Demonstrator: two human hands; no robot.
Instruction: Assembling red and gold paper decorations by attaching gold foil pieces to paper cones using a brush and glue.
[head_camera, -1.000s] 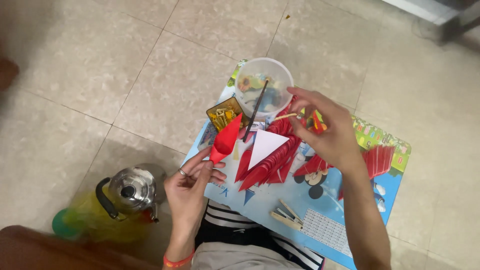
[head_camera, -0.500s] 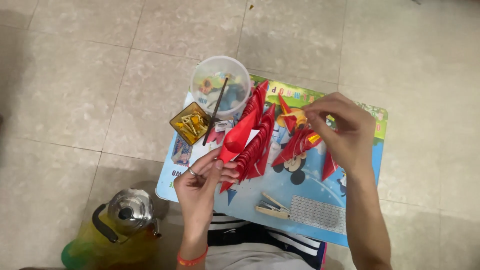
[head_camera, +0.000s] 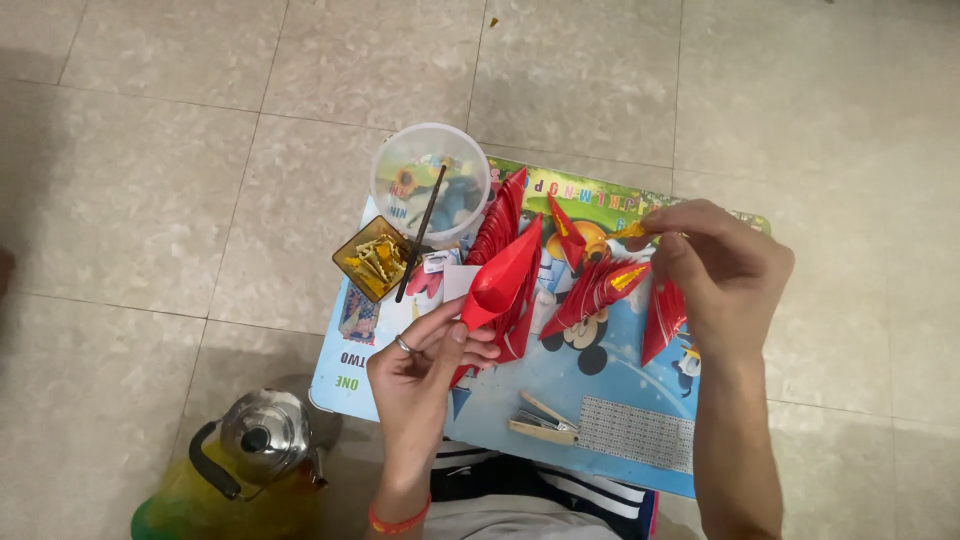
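A red paper cone (head_camera: 500, 285) is being pinched by the fingertips of the left hand (head_camera: 425, 365) above the blue printed board (head_camera: 520, 385). A small yellow-and-red piece (head_camera: 632, 230) is being pinched by the right hand (head_camera: 725, 275), near folded red papers (head_camera: 595, 290) lying on the board.

Green jug (head_camera: 215, 505) cut off below.

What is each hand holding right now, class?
Left hand: closed on a folded red paper cone.
Right hand: fingers pinched on a small yellow-orange paper piece.
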